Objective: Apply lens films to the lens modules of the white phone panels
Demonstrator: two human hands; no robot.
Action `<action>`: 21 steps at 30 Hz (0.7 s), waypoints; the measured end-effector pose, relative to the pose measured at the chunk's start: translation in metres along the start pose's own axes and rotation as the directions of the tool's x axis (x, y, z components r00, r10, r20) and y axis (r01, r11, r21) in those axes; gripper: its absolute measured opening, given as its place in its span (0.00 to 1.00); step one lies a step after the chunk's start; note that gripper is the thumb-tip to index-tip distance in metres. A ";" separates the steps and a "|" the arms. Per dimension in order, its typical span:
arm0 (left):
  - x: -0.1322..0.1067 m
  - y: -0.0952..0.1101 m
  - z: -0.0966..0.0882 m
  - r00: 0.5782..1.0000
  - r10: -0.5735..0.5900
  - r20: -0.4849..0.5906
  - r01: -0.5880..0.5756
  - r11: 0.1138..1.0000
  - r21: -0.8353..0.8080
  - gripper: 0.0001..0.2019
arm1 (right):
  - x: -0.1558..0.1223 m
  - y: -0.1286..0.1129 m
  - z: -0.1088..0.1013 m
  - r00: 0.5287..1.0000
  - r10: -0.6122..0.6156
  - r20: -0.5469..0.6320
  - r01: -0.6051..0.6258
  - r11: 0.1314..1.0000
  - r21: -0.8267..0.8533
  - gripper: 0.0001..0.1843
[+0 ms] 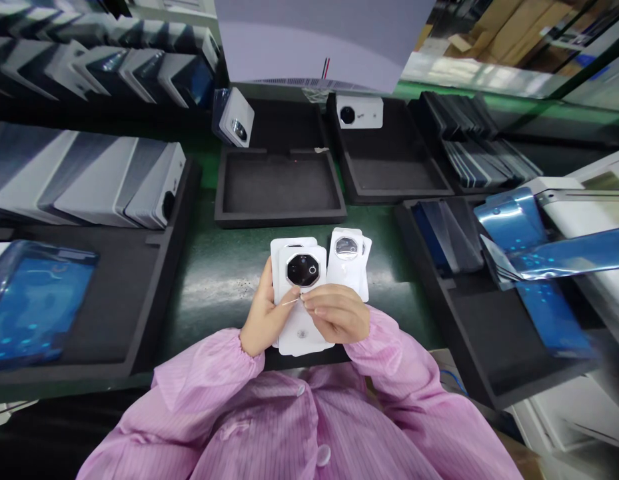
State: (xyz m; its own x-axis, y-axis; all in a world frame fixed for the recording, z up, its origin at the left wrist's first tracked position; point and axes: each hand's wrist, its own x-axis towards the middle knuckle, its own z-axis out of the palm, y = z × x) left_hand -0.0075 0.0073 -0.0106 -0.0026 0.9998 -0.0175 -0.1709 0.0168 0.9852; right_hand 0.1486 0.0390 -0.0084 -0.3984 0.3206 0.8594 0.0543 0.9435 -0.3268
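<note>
Close to my body, a white phone back cover [302, 327] with a dark octagonal camera window lies over another white cover [277, 257]. My left hand [265, 313] grips its left edge, with the thumb resting on the face below the camera window. Pinched fingers of my right hand [339, 312] meet that thumb over the cover. Between the fingertips shows a thin pale sliver [290, 302], too small to name. Right of the cover, beyond my right hand, a few smaller-looking white covers [345, 270] overlap on the green table [214, 267].
Black foam trays [282, 217] line the back, one holding a white cover [372, 113]. Rows of white covers [94, 173] stand at left, above blue film-wrapped panels [44, 300]. At right, another tray [469, 333] carries dark sheets and blue film [554, 313]. Dark specks [244, 285] lie on the table.
</note>
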 end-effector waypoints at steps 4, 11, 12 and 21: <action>0.000 0.001 0.000 1.000 -0.011 0.006 0.011 1.000 -0.002 0.30 | 0.001 0.000 0.000 1.000 -0.006 0.013 0.006 1.000 -0.006 0.19; -0.001 0.000 -0.001 1.000 -0.029 0.011 0.029 1.000 -0.012 0.33 | 0.006 -0.002 -0.001 0.999 0.040 0.033 -0.034 0.985 -0.167 0.11; -0.001 0.000 -0.001 0.999 -0.039 0.011 0.040 0.999 -0.018 0.33 | 0.006 -0.001 -0.002 0.999 0.046 0.028 -0.040 0.980 -0.193 0.11; -0.003 0.006 0.004 0.988 -0.153 0.001 0.152 0.976 -0.154 0.35 | 0.004 0.001 -0.004 0.983 0.181 -0.036 -0.179 0.887 -0.425 0.20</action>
State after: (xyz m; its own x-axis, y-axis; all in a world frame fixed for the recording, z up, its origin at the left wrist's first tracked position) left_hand -0.0042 0.0043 -0.0041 0.0250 0.9855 -0.1679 -0.3188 0.1670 0.9330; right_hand 0.1506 0.0413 -0.0033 -0.3487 0.4885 0.7999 0.5083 0.8156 -0.2765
